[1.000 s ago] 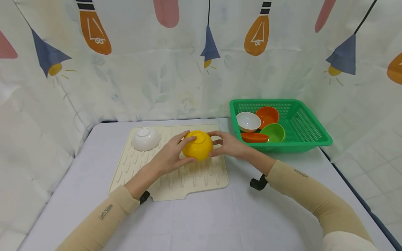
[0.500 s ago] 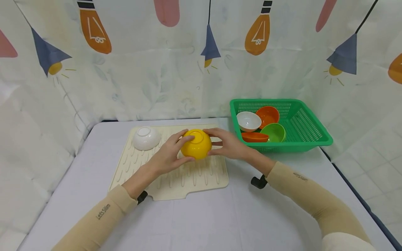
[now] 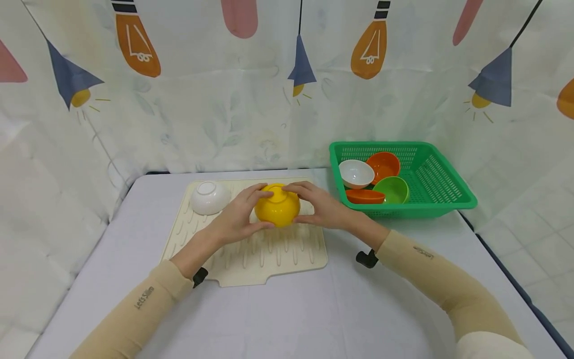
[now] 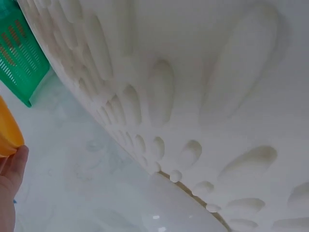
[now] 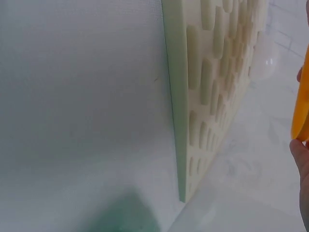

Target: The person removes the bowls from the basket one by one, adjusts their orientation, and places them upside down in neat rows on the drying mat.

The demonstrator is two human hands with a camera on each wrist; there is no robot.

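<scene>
Both hands hold a yellow bowl [image 3: 279, 212] upside down over the cream ribbed drying mat [image 3: 269, 259]. The left hand [image 3: 237, 214] grips its left side, thumb low near the rim and fingers up by the base ring. On the opposite side the right hand [image 3: 320, 207] grips it the same way, fingers on top and thumb below. A white bowl [image 3: 210, 198] rests upside down on the mat's back left. Only an edge of the yellow bowl [image 4: 8, 128] shows in the left wrist view, and a strip of it [image 5: 301, 106] in the right wrist view.
A green basket [image 3: 441, 205] stands at the back right. Inside are a white bowl [image 3: 356, 173], an orange bowl [image 3: 383, 166], a green bowl [image 3: 392, 189] and an orange dish [image 3: 365, 196]. A patterned curtain [image 3: 251, 109] hangs behind the table.
Both hands have shifted slightly left and up with the yellow bowl. Its base ring has tilted away from the camera, and the right fingers have moved further over its top.
</scene>
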